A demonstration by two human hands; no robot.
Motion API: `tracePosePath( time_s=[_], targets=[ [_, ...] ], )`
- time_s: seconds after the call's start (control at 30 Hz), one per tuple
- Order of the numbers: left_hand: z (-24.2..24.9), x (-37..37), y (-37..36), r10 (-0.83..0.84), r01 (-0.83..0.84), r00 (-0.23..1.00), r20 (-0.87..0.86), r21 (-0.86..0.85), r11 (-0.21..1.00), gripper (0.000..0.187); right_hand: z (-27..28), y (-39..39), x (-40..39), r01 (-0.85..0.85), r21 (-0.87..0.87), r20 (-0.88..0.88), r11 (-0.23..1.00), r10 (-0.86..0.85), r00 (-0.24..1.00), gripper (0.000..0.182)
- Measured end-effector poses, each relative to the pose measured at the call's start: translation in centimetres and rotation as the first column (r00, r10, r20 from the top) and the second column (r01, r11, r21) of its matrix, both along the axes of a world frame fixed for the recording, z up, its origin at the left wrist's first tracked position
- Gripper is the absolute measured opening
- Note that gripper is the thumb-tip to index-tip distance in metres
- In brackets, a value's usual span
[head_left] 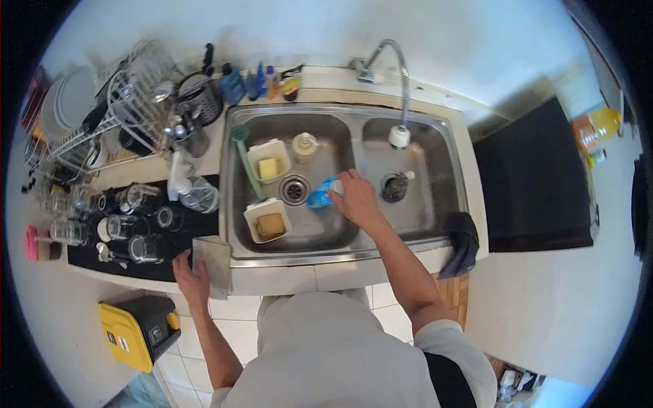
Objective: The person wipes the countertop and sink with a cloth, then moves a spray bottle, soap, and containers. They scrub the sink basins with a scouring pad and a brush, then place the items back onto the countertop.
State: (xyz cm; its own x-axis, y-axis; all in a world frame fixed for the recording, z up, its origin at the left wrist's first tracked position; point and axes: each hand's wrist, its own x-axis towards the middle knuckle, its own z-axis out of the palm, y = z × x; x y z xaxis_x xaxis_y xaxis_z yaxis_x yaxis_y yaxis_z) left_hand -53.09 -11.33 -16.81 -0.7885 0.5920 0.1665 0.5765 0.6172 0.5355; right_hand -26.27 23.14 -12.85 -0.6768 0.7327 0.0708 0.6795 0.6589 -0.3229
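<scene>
My right hand (357, 198) is closed around the top of a small blue bottle (320, 197), which is tilted over the left basin near the divider. At the counter's front edge, my left hand (192, 277) rests beside a grey cloth (212, 264), fingers spread and touching its left side. In the left basin (326, 129) are a white container with a yellow sponge (269, 168), another with a brown sponge (270, 225), a green-handled brush (246, 160) and a pump bottle (304, 145). A dark scourer (394, 188) lies over the right drain.
A dish rack (126, 109) and glass jars (146, 249) on a black mat stand left. The faucet (405, 88) hangs over the right basin. A dark cloth (460, 245) drapes over the right edge. A yellow-lidded bin (126, 336) stands on the floor.
</scene>
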Motion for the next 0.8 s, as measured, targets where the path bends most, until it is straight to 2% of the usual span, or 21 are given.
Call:
tracePosePath(
  time_s=[0.07, 0.17, 0.27, 0.33, 0.4, 0.47, 0.57, 0.6, 0.63, 0.8],
  targets=[
    [0.3, 0.4, 0.1, -0.033, 0.034, 0.996, -0.084, 0.006, 0.999, 0.037, 2.8, 0.0, 1.8, 0.012, -0.011, -0.104, 1.0, -0.013, 0.995, 0.042],
    [1.6, 1.6, 0.9, -0.015, 0.019, 0.993, -0.115, 0.033, 0.999, 0.037, 8.0, 0.6, 5.2, 0.064, 0.058, -0.341, 0.996, -0.041, 0.939, 0.033],
    [2.4, 3.2, 2.1, 0.011, 0.009, 0.985, -0.171, 0.112, 0.994, 0.033, 13.7, 2.8, 10.0, 0.165, -0.167, -0.403, 0.972, -0.22, 0.888, 0.041],
    [4.0, 5.7, 3.6, 0.073, -0.045, 0.985, -0.156, 0.179, 0.983, 0.029, 16.5, 5.4, 13.4, 0.185, -0.144, -0.483, 0.972, -0.232, 0.844, 0.042],
    [5.3, 8.1, 5.3, 0.077, -0.028, 0.972, -0.22, 0.218, 0.975, 0.024, 19.4, 8.4, 16.8, 0.233, -0.113, -0.464, 0.966, -0.259, 0.847, 0.042],
    [6.1, 10.6, 6.9, 0.08, -0.012, 0.959, -0.271, 0.242, 0.97, 0.023, 21.4, 11.5, 19.9, 0.276, 0.015, -0.412, 0.961, -0.246, 0.877, 0.046],
    [7.2, 14.5, 9.0, 0.105, -0.033, 0.96, -0.259, 0.268, 0.963, 0.023, 23.1, 17.3, 23.7, 0.291, 0.207, -0.301, 0.934, -0.222, 0.927, 0.053],
    [7.3, 15.7, 9.5, 0.112, -0.042, 0.958, -0.265, 0.257, 0.966, 0.023, 23.2, 19.1, 24.6, 0.286, 0.259, -0.255, 0.923, -0.22, 0.942, 0.056],
    [7.3, 16.9, 10.0, 0.117, -0.05, 0.955, -0.272, 0.243, 0.969, 0.023, 23.5, 20.7, 25.2, 0.322, 0.238, -0.207, 0.916, -0.276, 0.939, 0.062],
    [7.1, 22.0, 11.6, 0.133, -0.086, 0.967, -0.216, 0.214, 0.973, 0.024, 19.6, 32.7, 28.5, 0.321, 0.328, -0.163, 0.888, -0.282, 0.946, 0.071]
  ],
)
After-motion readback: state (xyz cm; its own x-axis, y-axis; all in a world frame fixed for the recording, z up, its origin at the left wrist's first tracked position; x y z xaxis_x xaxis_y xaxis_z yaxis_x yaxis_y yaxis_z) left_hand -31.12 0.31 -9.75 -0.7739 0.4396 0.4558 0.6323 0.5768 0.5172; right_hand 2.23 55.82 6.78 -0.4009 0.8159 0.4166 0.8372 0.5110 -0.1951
